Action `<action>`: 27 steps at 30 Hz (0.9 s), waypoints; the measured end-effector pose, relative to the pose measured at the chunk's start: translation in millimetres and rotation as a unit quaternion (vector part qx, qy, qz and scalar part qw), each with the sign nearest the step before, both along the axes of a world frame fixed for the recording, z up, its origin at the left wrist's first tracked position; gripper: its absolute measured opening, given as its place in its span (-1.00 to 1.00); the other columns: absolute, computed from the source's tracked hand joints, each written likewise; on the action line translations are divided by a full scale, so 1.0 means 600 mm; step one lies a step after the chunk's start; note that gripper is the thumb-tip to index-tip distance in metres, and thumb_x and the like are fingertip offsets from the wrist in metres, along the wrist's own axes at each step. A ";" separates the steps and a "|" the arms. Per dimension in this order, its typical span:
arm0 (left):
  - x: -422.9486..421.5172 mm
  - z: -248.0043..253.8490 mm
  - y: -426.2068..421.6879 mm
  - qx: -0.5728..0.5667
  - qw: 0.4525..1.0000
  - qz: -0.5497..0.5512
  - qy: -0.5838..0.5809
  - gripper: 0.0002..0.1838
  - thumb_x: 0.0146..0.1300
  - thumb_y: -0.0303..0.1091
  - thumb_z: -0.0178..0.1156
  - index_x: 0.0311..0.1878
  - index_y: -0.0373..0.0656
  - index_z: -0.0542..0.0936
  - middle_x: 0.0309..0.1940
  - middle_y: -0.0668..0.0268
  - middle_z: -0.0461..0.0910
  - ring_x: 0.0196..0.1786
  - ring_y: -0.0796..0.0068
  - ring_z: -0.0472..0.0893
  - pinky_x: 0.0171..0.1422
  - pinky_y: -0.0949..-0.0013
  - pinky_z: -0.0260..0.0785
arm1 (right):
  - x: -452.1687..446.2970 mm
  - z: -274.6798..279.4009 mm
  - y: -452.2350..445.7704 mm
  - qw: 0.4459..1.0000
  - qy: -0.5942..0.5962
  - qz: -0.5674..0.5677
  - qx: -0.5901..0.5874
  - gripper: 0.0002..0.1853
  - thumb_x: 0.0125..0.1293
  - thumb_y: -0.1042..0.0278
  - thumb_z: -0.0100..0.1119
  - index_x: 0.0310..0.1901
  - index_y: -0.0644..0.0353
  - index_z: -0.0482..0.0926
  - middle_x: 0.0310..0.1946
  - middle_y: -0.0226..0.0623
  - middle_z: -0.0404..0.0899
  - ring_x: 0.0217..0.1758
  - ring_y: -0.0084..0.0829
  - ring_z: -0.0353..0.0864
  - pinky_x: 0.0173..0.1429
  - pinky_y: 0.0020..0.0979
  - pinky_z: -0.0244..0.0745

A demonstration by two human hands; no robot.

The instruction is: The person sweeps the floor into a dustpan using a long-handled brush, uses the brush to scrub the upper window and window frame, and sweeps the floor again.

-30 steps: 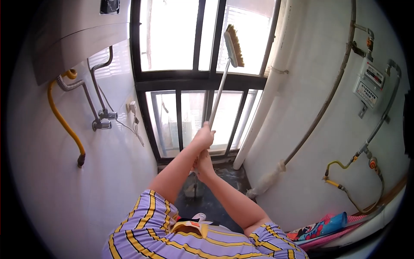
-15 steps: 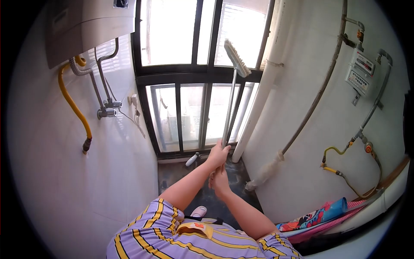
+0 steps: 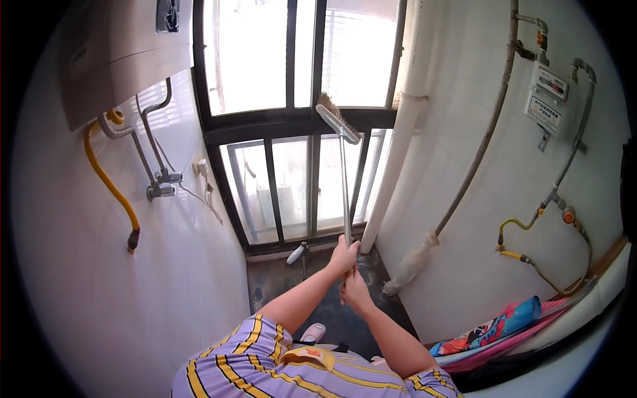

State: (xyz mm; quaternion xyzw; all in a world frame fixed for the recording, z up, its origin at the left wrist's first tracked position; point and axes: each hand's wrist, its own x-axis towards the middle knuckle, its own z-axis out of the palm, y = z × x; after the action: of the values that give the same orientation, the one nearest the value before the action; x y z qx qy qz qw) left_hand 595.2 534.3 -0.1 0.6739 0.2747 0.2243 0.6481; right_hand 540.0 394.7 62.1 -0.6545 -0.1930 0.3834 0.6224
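Observation:
A brush (image 3: pixel 340 123) with a white head and pale bristles stands up in front of the window's dark crossbar, on a long metal handle (image 3: pixel 344 192). My left hand (image 3: pixel 345 257) is wrapped round the handle, the upper of the two hands. Just below it and slightly to the right, my right hand (image 3: pixel 354 290) is closed round the lower part of the handle. The handle's bottom end is hidden by my hands and arms.
The window (image 3: pixel 298 126) is ahead. A white-handled tool (image 3: pixel 296 253) rests by its sill. At left are a heater (image 3: pixel 123 53) and a yellow hose (image 3: pixel 109 179); at right a white pipe (image 3: pixel 397 132), a gas meter (image 3: pixel 548 99) and colourful bundled fabric (image 3: pixel 488 331).
The brush head has come down from the upper panes to the crossbar and turned. Both hands have moved lower and to the right, still round the handle.

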 end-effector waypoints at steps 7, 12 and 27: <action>0.022 0.185 0.005 0.079 0.991 -0.019 -0.110 -0.63 0.45 -0.26 0.14 0.19 -0.18 0.34 -0.57 0.44 0.38 -0.58 0.64 0.34 -0.54 0.44 0.21 | 0.033 0.072 0.037 0.995 -0.017 -0.042 0.094 -0.46 0.61 -0.09 -0.30 0.41 0.10 0.09 -0.65 -0.44 0.26 -0.74 -0.55 0.26 -0.70 -0.41 0.29; 0.119 0.355 0.100 0.131 0.975 -0.020 -0.176 -0.60 0.44 -0.25 0.15 0.24 -0.16 0.34 -0.55 0.45 0.37 -0.58 0.67 0.34 -0.57 0.48 0.17 | 0.138 0.198 0.137 0.978 -0.086 -0.041 0.184 -0.49 0.60 -0.11 -0.26 0.30 0.13 0.22 -0.66 -0.46 0.26 -0.75 -0.58 0.25 -0.72 -0.44 0.26; 0.383 0.766 0.404 0.199 0.930 -0.013 -0.308 -0.60 0.48 -0.19 0.10 0.23 -0.18 0.33 -0.53 0.37 0.42 -0.53 0.57 0.41 -0.48 0.38 0.28 | 0.440 0.546 0.457 0.907 -0.331 -0.075 0.249 -0.35 0.56 -0.18 -0.23 0.34 0.29 0.25 -0.65 -0.47 0.33 -0.75 -0.64 0.32 -0.72 -0.54 0.33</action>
State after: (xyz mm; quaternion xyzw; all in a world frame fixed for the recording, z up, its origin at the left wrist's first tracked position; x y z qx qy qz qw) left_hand 825.2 776.5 459.4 0.6906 0.0030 0.4626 0.5559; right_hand 803.8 668.8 389.7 -0.5798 -0.4275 0.0362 0.6927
